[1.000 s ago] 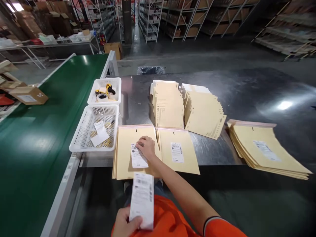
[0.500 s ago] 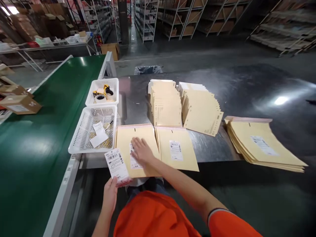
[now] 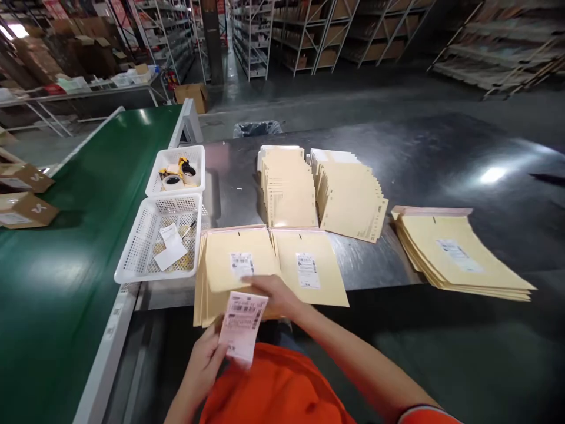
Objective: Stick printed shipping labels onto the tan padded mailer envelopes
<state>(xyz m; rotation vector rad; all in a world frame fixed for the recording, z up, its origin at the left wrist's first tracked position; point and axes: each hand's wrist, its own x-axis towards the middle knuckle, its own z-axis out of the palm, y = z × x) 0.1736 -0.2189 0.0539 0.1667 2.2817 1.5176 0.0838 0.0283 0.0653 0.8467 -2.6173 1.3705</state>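
Note:
My left hand pinches a small stack of printed shipping labels, tilted in front of the mailers. My right hand is at the lower right of the top yellow paper mailer on the left pile, its fingers over the front and the thumb side hidden. That mailer's lower edge is raised off the mailers beneath, and it carries a white label. Beside it on the right lies another labelled mailer, partly under the first pile's edge.
Two rows of upright mailers stand behind. A labelled stack lies at the right of the dark table. White baskets hold tape dispensers, papers and a pen. At left, a green conveyor carries cartons.
My right hand has gone from lying flat on the label to the mailer's lower right, and the mailer's lower edge has risen. My left hand has brought the labels rightward and down.

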